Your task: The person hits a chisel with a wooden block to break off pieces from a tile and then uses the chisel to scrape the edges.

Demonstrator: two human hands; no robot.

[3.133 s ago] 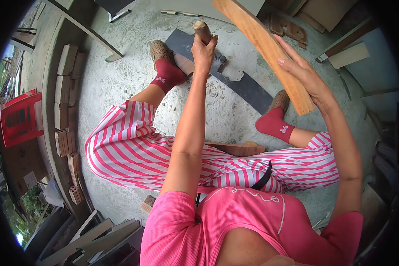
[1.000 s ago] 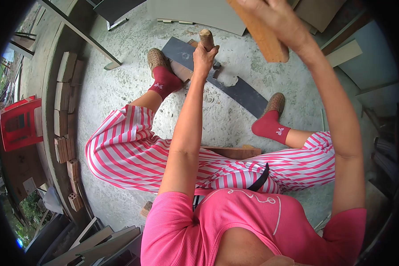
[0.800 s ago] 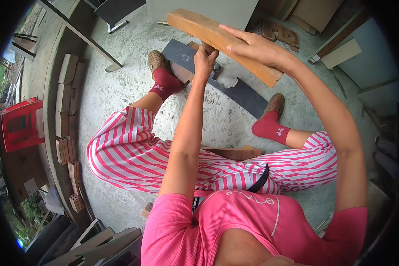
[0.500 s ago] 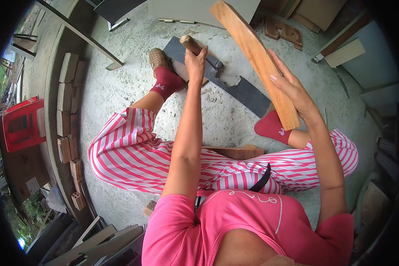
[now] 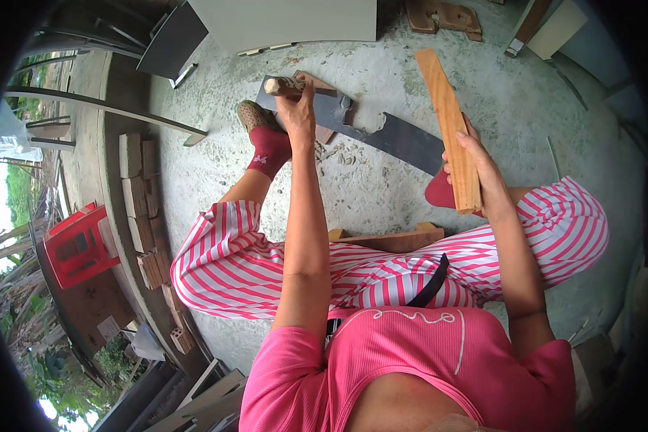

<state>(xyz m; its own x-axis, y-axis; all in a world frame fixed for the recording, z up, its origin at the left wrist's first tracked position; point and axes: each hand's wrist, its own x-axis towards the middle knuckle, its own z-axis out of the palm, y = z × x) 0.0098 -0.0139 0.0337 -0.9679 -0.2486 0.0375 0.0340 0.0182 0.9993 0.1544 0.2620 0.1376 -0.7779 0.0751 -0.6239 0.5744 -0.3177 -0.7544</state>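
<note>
My left hand [image 5: 297,115] is wrapped round a thick, round wooden handle [image 5: 284,86] with a pale cut end. The rest of that tool I cannot make out. Beneath the hand lies a long dark board [image 5: 410,146] with a ragged notch in its edge, slanting across the floor between my feet. In my right hand [image 5: 486,173] is a smooth, slightly curved piece of wood [image 5: 448,108], tilted, its far end pointing forward. The thumb lies on one side and fingertips show on the other. Its near end is over my right sock [image 5: 441,191].
A wooden block [image 5: 389,240] lies on the floor close to my legs. Bricks [image 5: 138,194] line the ledge at the left, with a red plastic stool [image 5: 79,245] beyond. A pale panel [image 5: 288,25] stands ahead, and a cut-out wooden piece [image 5: 443,20] lies at the far right.
The view has shifted. The curved wood has come lower and turned, now showing a narrower face. My left hand has tipped the handle over to the left.
</note>
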